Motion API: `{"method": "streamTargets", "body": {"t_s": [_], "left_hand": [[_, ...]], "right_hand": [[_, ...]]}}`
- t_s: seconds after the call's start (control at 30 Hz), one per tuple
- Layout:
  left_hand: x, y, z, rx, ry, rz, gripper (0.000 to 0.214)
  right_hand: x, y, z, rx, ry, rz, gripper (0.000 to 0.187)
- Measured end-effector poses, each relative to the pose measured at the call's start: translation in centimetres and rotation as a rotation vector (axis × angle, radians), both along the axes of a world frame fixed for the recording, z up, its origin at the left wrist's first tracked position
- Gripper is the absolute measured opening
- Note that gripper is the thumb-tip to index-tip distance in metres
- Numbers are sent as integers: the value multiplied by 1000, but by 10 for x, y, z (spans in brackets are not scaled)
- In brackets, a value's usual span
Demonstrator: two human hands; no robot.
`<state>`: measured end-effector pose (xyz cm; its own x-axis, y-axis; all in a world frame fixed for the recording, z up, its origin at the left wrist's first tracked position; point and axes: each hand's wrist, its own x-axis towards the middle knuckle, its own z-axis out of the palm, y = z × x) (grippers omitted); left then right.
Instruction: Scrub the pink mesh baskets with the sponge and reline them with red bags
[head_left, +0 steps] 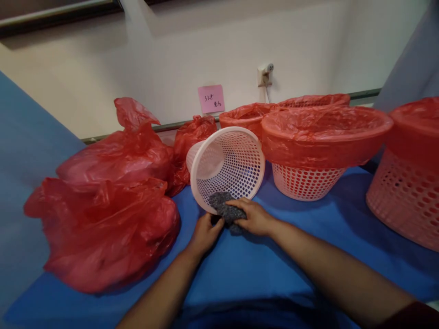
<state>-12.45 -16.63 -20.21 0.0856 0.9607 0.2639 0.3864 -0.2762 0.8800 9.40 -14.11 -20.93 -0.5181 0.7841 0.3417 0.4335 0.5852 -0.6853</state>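
Note:
A white perforated plastic basket [226,137] lies tipped on its side on the blue-covered table [236,278], its mouth facing me. My right hand [255,218] is closed round a grey cloth [222,206] and presses it against the basket's lower rim. My left hand [206,232] grips that rim from below, just left of the cloth, with the thumb near the cloth's edge. The undersides of the left fingers are hidden behind the rim.
Full red plastic bags [109,228] lie on the left. On the right stand perforated baskets [308,180] lined with red bags. Behind them, the wall [171,55] bears a pink note [211,98] and a socket with a plug [265,76].

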Motion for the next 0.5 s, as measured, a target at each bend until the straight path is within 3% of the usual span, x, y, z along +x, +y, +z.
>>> {"method": "streamTargets", "body": {"t_s": [0.07,0.1,0.23,0.3,0.4,0.5], "left_hand": [[-1,1,-1,-14,6,-24,28],[-3,1,0,12,-12,7,28],[-8,-3,13,191,-152,246,26],[-7,-4,17,252,-201,319,28],[-4,-2,13,236,-164,267,29],[0,1,4,76,-39,54,29]], "right_hand": [[-4,0,-2,3,57,72,70],[-1,3,-2,14,12,35,69],[22,20,7,34,-284,-392,58],[30,23,10,34,-311,-509,56],[21,13,10,59,-251,-335,60],[1,-1,5,74,-118,-55,66]]}}
